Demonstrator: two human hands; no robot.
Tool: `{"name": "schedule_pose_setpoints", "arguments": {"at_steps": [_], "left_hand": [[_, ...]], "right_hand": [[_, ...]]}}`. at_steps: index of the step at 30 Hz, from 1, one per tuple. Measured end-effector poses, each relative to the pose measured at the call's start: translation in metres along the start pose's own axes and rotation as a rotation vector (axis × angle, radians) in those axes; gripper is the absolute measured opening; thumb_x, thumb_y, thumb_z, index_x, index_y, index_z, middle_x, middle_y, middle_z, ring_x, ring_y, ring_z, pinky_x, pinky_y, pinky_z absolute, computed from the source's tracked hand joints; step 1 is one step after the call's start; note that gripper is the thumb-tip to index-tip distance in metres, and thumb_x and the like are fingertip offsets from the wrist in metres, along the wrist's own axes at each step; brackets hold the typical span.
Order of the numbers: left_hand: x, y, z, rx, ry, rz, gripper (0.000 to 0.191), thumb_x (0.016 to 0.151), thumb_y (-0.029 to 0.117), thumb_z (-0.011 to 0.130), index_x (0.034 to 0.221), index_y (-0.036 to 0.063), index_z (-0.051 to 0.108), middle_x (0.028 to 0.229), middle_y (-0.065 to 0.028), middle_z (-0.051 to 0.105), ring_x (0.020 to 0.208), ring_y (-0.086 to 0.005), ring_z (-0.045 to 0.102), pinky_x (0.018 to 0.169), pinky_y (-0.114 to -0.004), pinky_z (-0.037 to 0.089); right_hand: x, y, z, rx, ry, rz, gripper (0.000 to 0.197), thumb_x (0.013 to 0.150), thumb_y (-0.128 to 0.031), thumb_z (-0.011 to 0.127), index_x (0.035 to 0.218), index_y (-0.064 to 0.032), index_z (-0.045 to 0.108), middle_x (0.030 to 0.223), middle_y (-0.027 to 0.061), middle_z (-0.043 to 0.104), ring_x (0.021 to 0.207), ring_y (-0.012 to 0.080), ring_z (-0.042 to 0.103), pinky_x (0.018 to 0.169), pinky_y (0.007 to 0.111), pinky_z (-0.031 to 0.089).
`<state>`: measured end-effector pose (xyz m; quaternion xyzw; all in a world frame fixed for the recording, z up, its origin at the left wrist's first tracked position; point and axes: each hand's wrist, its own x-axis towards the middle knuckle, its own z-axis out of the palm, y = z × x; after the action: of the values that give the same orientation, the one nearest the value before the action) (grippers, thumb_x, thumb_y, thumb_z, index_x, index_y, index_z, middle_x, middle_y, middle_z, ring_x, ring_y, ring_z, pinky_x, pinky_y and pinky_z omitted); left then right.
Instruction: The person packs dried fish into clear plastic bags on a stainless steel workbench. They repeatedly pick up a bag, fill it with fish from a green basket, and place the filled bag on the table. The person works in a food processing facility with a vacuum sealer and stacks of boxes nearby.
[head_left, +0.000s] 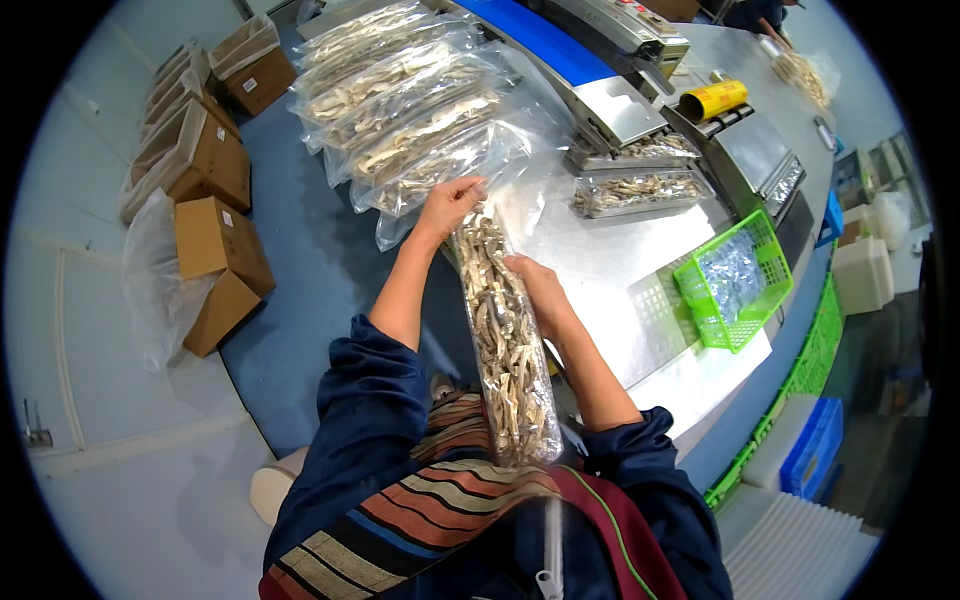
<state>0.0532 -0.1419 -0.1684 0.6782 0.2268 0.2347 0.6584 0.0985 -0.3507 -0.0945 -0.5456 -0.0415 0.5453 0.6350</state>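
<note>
A long clear plastic tray (506, 345) packed with dried, brownish, curled food pieces stands tilted before my body. Its near end rests close to my striped apron. My left hand (454, 208) pinches clear film at the far end of the tray. Along the right side, my right hand (541, 294) holds the tray with the thumb on its edge. Just beyond my left hand, several bagged trays (420, 142) of similar dried food lie side by side, their clear bags overlapping. Two more filled trays (637, 193) sit on the steel table (592, 262) to the right.
A blue conveyor belt (544, 37) runs at the back. Right of it stand a film wrapper (750, 157) with a yellow roll (712, 100) and a green basket (739, 281) of clear plastic items. Lined cardboard boxes (214, 161) stand left. Another person's arm (771, 30) shows far right.
</note>
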Motion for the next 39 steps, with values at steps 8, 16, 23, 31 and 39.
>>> {"name": "schedule_pose_setpoints", "arguments": {"at_steps": [8, 16, 23, 31, 39], "left_hand": [[-0.029, 0.002, 0.020, 0.064, 0.034, 0.150, 0.022, 0.085, 0.012, 0.061, 0.104, 0.0019, 0.064, 0.097, -0.0056, 0.067, 0.087, -0.0102, 0.059, 0.078, -0.023, 0.045], [-0.026, 0.004, 0.026, -0.027, 0.206, 0.115, 0.023, 0.084, 0.018, 0.064, 0.098, 0.0006, 0.066, 0.081, -0.0030, 0.066, 0.074, -0.0063, 0.058, 0.068, -0.022, 0.046], [-0.006, 0.011, 0.003, -0.036, 0.106, 0.041, 0.025, 0.079, 0.022, 0.070, 0.092, -0.0002, 0.068, 0.076, -0.0009, 0.064, 0.070, -0.0064, 0.055, 0.065, -0.021, 0.045], [0.005, 0.006, -0.019, 0.202, 0.181, -0.038, 0.017, 0.077, 0.019, 0.072, 0.078, 0.0019, 0.068, 0.068, 0.0032, 0.062, 0.063, -0.0032, 0.051, 0.059, -0.019, 0.041], [-0.010, 0.023, -0.018, 0.377, 0.129, 0.075, 0.019, 0.073, 0.020, 0.074, 0.070, 0.0025, 0.067, 0.062, 0.0023, 0.060, 0.057, -0.0050, 0.047, 0.052, -0.023, 0.038]], "right_hand": [[0.009, 0.016, -0.017, 0.070, 0.176, -0.131, 0.034, 0.081, -0.019, 0.054, 0.105, 0.0043, 0.060, 0.088, 0.0088, 0.063, 0.075, 0.0127, 0.058, 0.068, 0.025, 0.047], [-0.008, 0.002, -0.005, 0.022, 0.199, -0.117, 0.032, 0.082, -0.022, 0.056, 0.098, 0.0052, 0.062, 0.084, 0.0088, 0.063, 0.071, 0.0126, 0.058, 0.065, 0.026, 0.047], [-0.002, 0.003, 0.009, 0.068, 0.101, -0.013, 0.029, 0.082, -0.022, 0.056, 0.095, 0.0038, 0.062, 0.078, 0.0081, 0.063, 0.061, 0.0133, 0.058, 0.057, 0.026, 0.047], [0.000, 0.012, 0.025, 0.050, 0.019, 0.058, 0.032, 0.083, -0.024, 0.057, 0.096, 0.0043, 0.061, 0.080, 0.0087, 0.063, 0.063, 0.0140, 0.058, 0.060, 0.027, 0.048], [0.002, 0.009, 0.006, 0.065, 0.116, 0.018, 0.035, 0.080, -0.028, 0.057, 0.097, 0.0017, 0.062, 0.081, 0.0083, 0.063, 0.066, 0.0142, 0.058, 0.061, 0.026, 0.046]]}}
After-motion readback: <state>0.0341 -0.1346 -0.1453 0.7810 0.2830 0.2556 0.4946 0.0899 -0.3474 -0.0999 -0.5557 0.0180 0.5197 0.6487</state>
